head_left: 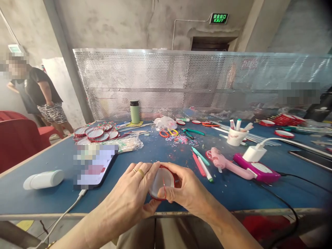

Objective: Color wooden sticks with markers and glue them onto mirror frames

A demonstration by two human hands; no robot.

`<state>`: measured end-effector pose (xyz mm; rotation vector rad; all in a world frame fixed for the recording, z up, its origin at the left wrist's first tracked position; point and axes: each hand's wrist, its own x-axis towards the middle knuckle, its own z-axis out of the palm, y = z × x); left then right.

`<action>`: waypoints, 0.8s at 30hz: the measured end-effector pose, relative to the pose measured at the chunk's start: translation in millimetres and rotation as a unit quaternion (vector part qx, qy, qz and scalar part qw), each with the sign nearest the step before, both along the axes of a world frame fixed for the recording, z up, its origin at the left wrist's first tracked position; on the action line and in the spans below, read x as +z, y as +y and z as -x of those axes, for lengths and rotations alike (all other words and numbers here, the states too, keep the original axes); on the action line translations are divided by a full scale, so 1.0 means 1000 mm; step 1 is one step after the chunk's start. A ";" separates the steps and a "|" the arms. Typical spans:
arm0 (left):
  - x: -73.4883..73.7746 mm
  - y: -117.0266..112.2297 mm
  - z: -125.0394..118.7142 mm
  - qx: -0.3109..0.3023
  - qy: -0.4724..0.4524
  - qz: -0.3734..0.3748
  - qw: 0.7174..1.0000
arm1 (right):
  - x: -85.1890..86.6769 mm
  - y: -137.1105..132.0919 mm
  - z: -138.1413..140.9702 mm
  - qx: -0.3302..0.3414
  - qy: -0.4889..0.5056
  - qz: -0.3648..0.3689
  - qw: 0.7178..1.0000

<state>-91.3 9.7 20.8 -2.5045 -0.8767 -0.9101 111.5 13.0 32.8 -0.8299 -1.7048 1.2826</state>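
Observation:
Between my two hands is a round white disc with a red rim point(156, 183), held just above the table's front edge. My left hand point(136, 188) wraps around its left side, with the fingers over the far rim and the thumb at the near rim. On the right side, my right hand point(188, 188) grips the rim, its thumb pressed on the near part of the face. A thin red strand point(164, 183) crosses the disc's face beside that thumb. Whether the strand is fixed to the rim, I cannot tell.
On the blue table point(103, 200) lie a phone point(95, 167), a white bottle point(43, 180), marker pens point(202, 164), a pink glue gun point(223, 162) and a purple power strip point(268, 173). Farther back are red-rimmed discs point(95, 134), pliers point(192, 132) and a green flask point(135, 112).

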 end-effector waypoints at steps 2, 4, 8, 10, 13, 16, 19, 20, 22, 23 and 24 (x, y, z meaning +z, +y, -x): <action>0.002 -0.001 0.000 -0.002 -0.001 0.003 1.000 | -0.001 0.000 0.001 -0.007 -0.008 0.002 1.000; 0.004 -0.002 0.001 -0.005 -0.002 0.003 1.000 | -0.001 -0.001 0.002 -0.020 -0.021 0.003 1.000; 0.008 -0.004 0.002 0.015 -0.022 -0.020 0.999 | 0.004 -0.006 0.005 -0.063 -0.039 0.008 0.997; 0.010 -0.005 0.002 0.039 -0.043 -0.032 0.998 | 0.009 -0.012 0.007 -0.080 -0.027 0.009 0.996; 0.014 -0.005 0.006 0.073 -0.068 -0.065 0.993 | 0.012 -0.021 0.010 -0.091 -0.002 0.015 0.996; 0.018 -0.004 0.010 0.106 -0.078 -0.116 0.984 | 0.007 -0.027 0.016 -0.104 0.042 0.040 0.993; 0.020 -0.004 0.011 0.115 -0.070 -0.133 0.982 | -0.002 -0.031 0.023 -0.105 0.101 0.081 0.986; 0.020 -0.005 0.010 0.114 -0.064 -0.128 0.983 | -0.004 -0.032 0.026 -0.100 0.119 0.094 0.983; 0.020 -0.007 0.008 0.110 -0.051 -0.118 0.986 | -0.007 -0.033 0.031 -0.090 0.147 0.112 0.979; 0.020 -0.007 0.007 0.109 -0.046 -0.116 0.986 | -0.007 -0.034 0.033 -0.089 0.156 0.114 0.977; 0.019 -0.008 0.007 0.108 -0.043 -0.112 0.987 | -0.008 -0.034 0.034 -0.091 0.160 0.112 0.977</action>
